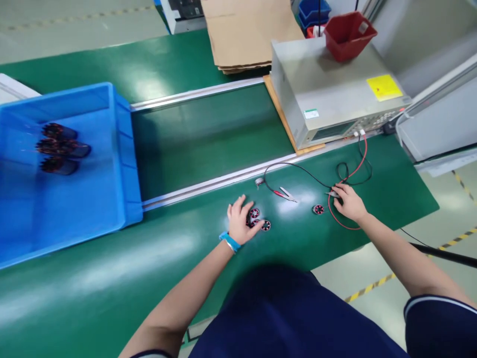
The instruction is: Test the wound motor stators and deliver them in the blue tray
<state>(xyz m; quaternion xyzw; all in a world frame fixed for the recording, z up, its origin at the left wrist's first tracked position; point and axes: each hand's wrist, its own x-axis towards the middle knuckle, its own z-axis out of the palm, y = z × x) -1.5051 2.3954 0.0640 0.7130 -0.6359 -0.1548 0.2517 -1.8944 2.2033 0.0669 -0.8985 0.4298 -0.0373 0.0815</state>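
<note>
My left hand (240,221), with a blue wristband, lies on the green bench with its fingers curled over a small cluster of round red-and-black wound coils (260,221). One more coil (318,209) lies alone just left of my right hand (348,201). That hand is closed on a metal probe clip (333,194) at the end of the red and black test leads (350,174). A second red-handled clip (285,194) lies loose on the bench between my hands.
The leads run to a grey test instrument (328,84) carrying a red bin (348,35). A large blue crate (70,164) at left holds stacked coils (59,149). A sunken conveyor belt (208,134) runs between metal rails. Cardboard (246,32) lies behind.
</note>
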